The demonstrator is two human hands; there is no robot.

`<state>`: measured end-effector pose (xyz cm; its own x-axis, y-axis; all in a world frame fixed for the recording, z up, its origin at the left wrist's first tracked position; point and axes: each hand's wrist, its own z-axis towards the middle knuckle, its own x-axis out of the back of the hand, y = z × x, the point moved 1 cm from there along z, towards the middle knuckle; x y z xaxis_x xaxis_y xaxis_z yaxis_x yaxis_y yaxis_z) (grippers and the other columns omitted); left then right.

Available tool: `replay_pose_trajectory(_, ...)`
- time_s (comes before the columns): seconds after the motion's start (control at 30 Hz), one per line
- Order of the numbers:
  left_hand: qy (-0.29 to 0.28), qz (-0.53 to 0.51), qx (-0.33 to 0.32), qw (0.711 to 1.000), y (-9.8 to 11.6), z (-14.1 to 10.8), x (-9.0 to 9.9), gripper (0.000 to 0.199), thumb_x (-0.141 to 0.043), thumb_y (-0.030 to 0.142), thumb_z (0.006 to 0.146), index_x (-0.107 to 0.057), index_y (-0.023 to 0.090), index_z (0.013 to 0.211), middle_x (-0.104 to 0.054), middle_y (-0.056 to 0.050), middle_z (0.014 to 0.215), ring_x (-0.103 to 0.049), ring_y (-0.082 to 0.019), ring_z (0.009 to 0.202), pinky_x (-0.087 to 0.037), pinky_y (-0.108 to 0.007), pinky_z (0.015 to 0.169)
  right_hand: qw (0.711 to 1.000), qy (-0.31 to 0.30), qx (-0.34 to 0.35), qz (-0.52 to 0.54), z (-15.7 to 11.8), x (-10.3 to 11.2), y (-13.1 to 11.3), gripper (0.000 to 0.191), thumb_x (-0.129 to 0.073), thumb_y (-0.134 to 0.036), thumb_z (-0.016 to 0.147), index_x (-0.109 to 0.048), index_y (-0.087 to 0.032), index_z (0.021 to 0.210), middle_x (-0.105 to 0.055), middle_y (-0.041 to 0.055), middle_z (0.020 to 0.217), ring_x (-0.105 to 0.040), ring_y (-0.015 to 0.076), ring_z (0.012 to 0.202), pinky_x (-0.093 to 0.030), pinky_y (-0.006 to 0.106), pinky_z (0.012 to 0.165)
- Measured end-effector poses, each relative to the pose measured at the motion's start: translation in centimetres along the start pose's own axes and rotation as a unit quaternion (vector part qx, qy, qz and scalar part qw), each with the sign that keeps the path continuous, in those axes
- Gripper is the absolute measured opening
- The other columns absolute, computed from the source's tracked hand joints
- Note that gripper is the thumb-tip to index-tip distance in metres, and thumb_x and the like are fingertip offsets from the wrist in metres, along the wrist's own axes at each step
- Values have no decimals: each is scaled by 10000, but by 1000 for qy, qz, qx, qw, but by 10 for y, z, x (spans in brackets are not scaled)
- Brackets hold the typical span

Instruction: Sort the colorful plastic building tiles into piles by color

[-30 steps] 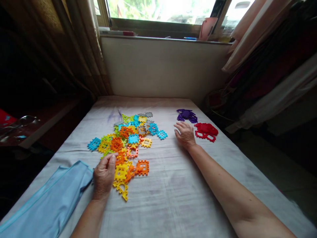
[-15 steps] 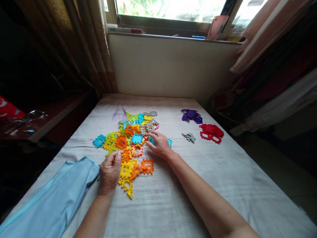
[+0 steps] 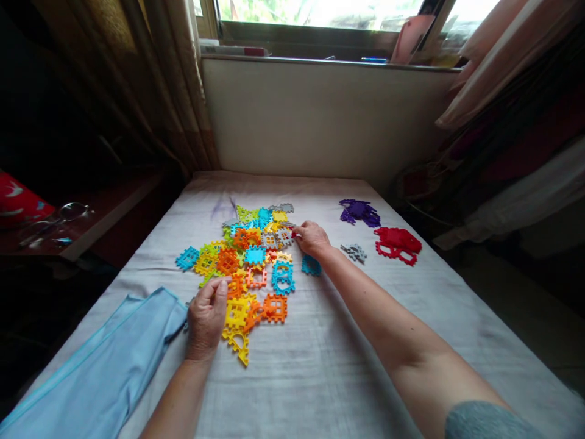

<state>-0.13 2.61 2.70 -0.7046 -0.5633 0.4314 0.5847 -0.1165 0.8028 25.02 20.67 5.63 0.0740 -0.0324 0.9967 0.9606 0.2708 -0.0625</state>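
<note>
Mixed heap (image 3: 255, 255) of notched plastic pieces: centre-left of the frame, on the sheet (image 3: 320, 366). Purple pile (image 3: 359, 212), red pile (image 3: 400, 239) and grey pile (image 3: 355, 252) lie right of centre, spaced apart, apparently to keep colours distinct. Left hand (image 3: 205, 320): thumb and finger drawn together at the heap's near-left edge, possibly steadying it; grip unconfirmed. Right hand (image 3: 314, 239): fingertips at a small red piece (image 3: 293, 231); closure cannot be told. Against the earlier frame, the right hand has shifted farther up the heap, exposing blue pieces (image 3: 276, 281).
</note>
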Motion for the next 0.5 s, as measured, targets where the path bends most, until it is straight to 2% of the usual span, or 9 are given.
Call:
replay_pose_trajectory(0.17,-2,0,2,1000,-1,0,0,343,-504,486,871,-714,216,891,-773,-48,902,-717,-193,860,-565,-307,820,995,-26,74,-54,-8,15,9,286,-544,-322,929,-743,-223,1108,-645,116,1286,-594,265,1132,-470,318,891)
replay_pose_trajectory(0.27,-3,-2,1,1000,-1,0,0,334,-509,485,867,-712,221,888,-771,-45,899,-715,-194,848,-563,-305,814,995,-43,66,-68,-22,31,17,271,-535,-285,917,-766,-200,1030,-698,138,1187,-650,265,1019,-481,325,819)
replay_pose_trajectory(0.37,-5,-1,3,1000,1,-1,1,338,-504,487,868,-711,221,890,-771,-43,902,-714,-194,850,-562,-307,818,994,-56,55,-70,-39,45,28,239,-552,-269,892,-775,-209,952,-740,117,1074,-678,248,928,-473,302,752)
replay_pose_trajectory(0.5,-5,-6,8,1000,3,0,0,345,-501,489,864,-715,219,883,-772,-48,899,-715,-195,852,-566,-308,821,995,-78,57,16,-56,49,44,178,-601,-310,870,-763,-239,890,-756,58,1026,-683,210,897,-467,264,726)
